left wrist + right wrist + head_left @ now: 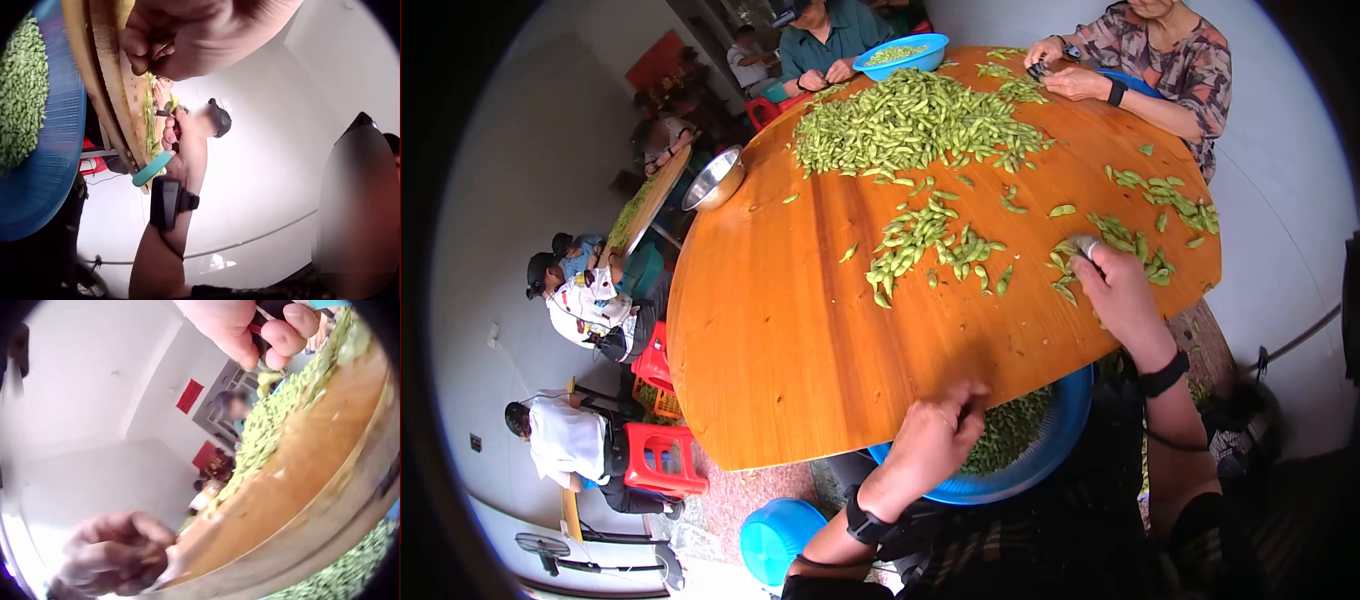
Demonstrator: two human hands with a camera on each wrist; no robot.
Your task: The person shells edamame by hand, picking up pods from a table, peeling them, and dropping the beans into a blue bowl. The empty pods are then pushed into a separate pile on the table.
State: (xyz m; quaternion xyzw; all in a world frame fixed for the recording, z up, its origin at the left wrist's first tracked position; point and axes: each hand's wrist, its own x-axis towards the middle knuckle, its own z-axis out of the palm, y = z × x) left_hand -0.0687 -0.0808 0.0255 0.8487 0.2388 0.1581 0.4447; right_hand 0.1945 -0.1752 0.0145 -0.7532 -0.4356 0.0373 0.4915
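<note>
My right hand [1118, 285] is over a small heap of green soybean pods [1112, 236] near the table's right side. Its thumb and fingers pinch a pod [269, 381]; a dark thing with a red edge [255, 329] shows between the fingers. My left hand [940, 430] is at the near table edge, above a blue basin [1078, 410] of shelled green beans [24, 94]. Its fingers are curled, and a small yellowish piece [150, 557] shows between them; I cannot tell whether that is a pod. Another loose group of pods [920, 245] lies mid-table.
A large pod heap [915, 120] covers the far part of the wooden table [780, 350]. Two people sit across it, one beside a blue bowl [940, 42]. A metal bowl [715, 180] is at the left edge. Red stools [662, 460] and another blue basin [778, 540] stand on the floor.
</note>
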